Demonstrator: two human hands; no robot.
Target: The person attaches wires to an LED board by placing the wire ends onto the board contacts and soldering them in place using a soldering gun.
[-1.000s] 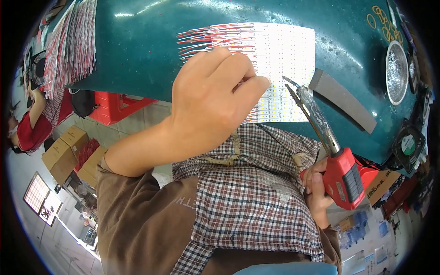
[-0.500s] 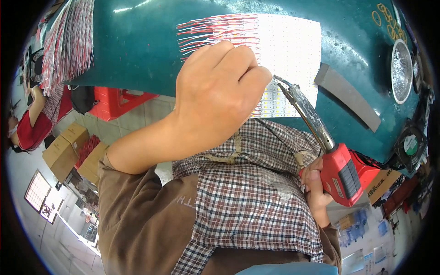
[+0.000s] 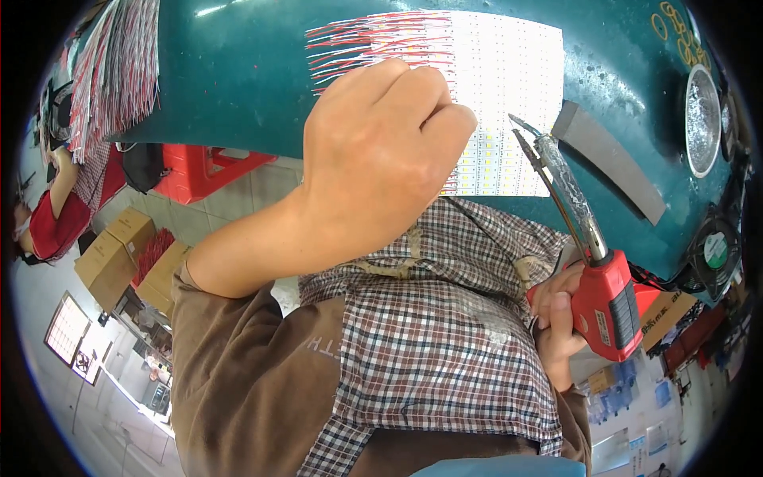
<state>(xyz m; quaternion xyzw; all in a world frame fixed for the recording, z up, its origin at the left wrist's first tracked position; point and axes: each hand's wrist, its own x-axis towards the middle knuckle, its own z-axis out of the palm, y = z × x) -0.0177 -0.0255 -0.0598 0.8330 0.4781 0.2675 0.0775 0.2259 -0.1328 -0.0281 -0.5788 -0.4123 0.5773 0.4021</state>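
My left hand (image 3: 385,143) is closed with its back toward me, above a white LED strip panel (image 3: 513,67). Its fingertips are hidden, so what they hold cannot be made out. Thin red and white wires (image 3: 338,52) run along the panel's left side and stick out past its edge. In my right hand (image 3: 556,306) is a red soldering gun (image 3: 610,306) with a long metal barrel and a thin tube beside it. The gun's tip is over the right part of the panel, apart from my left hand.
A grey bar (image 3: 612,163) lies right of the panel on the green table (image 3: 238,79). Beyond it are a metal bowl (image 3: 699,119), rubber bands (image 3: 679,36) and a small fan (image 3: 713,250). Wire bundles (image 3: 119,71) hang over the left edge, near a co-worker's arm (image 3: 63,179).
The soldering gun has moved right, its tip drawing away from my left hand. My left hand stays closed in nearly the same place. The panel appears slightly higher in view.
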